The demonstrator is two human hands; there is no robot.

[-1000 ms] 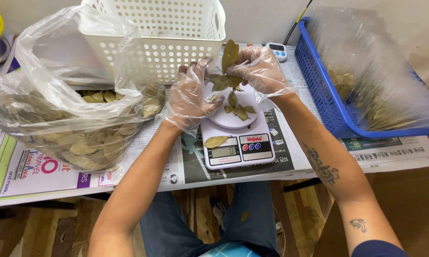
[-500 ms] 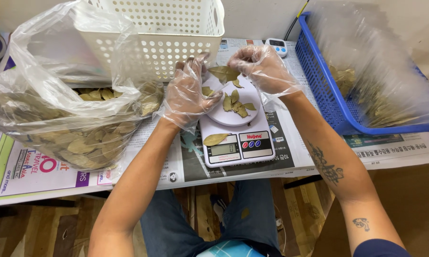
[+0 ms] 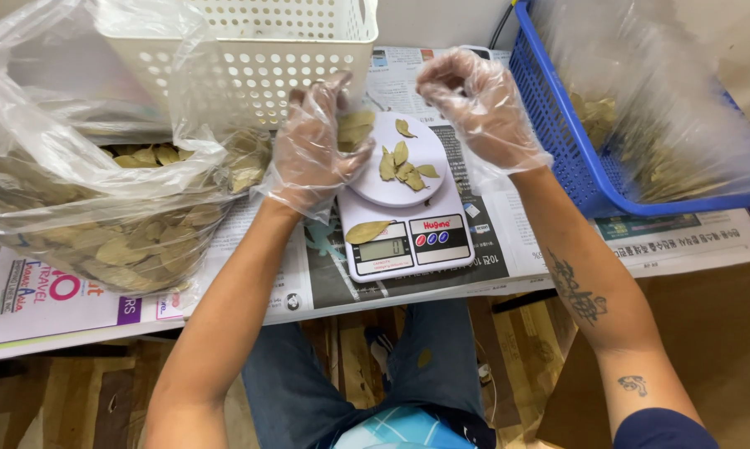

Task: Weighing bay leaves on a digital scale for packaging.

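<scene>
I see five dry, olive-tan bay leaves [image 3: 402, 163] on the white scale [image 3: 404, 218]. My gloved left hand [image 3: 315, 148] grips more leaves beside it; my right hand [image 3: 477, 104] curls loosely, empty

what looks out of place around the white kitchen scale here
One dried brown leaf lies on the white kitchen scale body beside its display, off the round weighing plate where the other leaves sit. Nothing looks damaged.

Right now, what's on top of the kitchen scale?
The kitchen scale carries a few dried leaves on its round platform, plus one leaf beside the display. The left hand covers the platform's left edge.
</scene>
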